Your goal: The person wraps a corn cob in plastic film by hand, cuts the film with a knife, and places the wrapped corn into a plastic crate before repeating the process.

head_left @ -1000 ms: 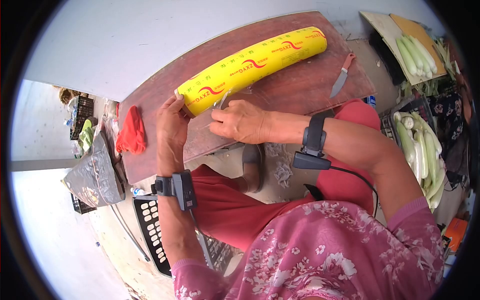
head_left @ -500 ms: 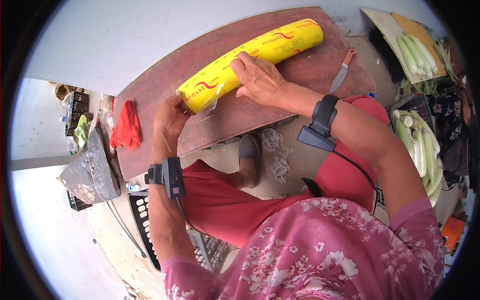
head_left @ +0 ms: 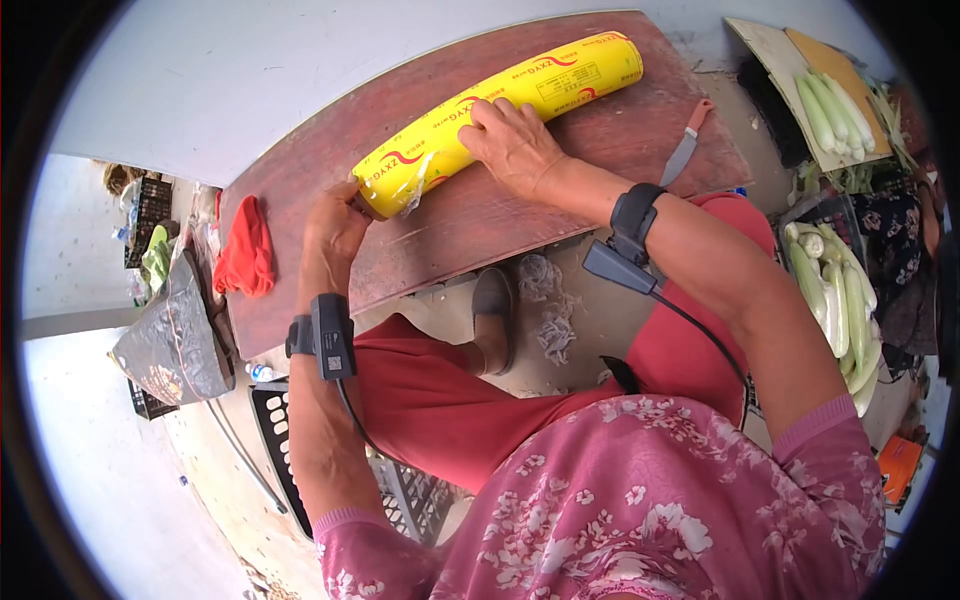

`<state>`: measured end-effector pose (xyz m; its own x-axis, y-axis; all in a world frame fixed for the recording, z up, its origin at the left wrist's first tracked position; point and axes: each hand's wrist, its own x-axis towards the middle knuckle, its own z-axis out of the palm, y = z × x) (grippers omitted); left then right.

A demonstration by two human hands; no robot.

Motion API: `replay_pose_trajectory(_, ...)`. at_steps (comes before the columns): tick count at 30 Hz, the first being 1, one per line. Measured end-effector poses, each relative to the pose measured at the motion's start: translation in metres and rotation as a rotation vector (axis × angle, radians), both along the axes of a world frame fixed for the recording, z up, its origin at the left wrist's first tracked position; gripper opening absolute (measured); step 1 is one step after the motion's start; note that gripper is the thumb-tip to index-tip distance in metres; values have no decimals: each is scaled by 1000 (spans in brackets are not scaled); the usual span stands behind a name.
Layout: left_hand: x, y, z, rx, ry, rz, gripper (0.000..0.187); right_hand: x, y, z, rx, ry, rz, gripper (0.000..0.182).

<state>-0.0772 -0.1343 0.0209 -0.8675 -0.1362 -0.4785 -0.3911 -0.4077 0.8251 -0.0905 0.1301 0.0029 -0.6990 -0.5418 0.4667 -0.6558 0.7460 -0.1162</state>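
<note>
A long yellow roll of plastic wrap [head_left: 560,82] with red print lies slantwise on the reddish-brown board [head_left: 440,240]. My left hand [head_left: 338,222] grips the roll's near left end, the thumb and fingers at its edge. My right hand [head_left: 513,145] rests on the middle of the roll with bent fingers, and what its fingertips pinch is too small to make out. Between the hands a loose, crumpled flap of clear film [head_left: 414,188] sticks out from the roll. To the right a knife [head_left: 688,140] with a red handle lies on the board.
A red cloth [head_left: 245,250] lies at the board's left end, beside a grey plastic bag [head_left: 180,335]. Long green vegetables [head_left: 838,290] are heaped at the right, with more on a cardboard sheet [head_left: 800,60]. A black crate [head_left: 275,440] stands below the left arm.
The roll has turned slightly, so its print shows shifted. My right hand has moved a little up and left along it, while my left hand still holds the end.
</note>
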Motion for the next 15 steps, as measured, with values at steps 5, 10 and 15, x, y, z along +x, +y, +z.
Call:
replay_pose_trajectory(5,2,4,-4,-514,148,38,33,-7,0,5,-144,-145,36,8)
replay_pose_trajectory(10,11,15,-1,-1268,257,-153,36,-13,0,6,-281,-70,64,14)
replay_pose_trajectory(15,22,23,6,-1332,366,-180,50,-18,3,12,-259,-192,94,28)
